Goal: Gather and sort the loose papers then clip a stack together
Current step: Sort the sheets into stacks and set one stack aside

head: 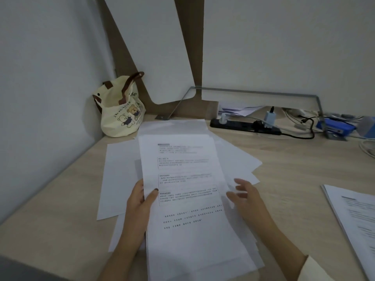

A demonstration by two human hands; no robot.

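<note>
The left hand (140, 201) pinches the printed sheet (188, 199) at its 9 o'clock edge, long axis running 12 to 6, while the relaxed, empty right hand (246, 197) is nearer the loose papers (239, 157) fanned on the table (284, 179) toward 1 o'clock.

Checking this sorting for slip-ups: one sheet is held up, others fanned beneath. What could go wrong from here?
The printed sheet is pinched only at its left edge by the left hand; the right hand is open beside it, so it may sag or crease. The loose sheets below lie fanned and skewed, so a clipped stack could end up uneven.
</note>
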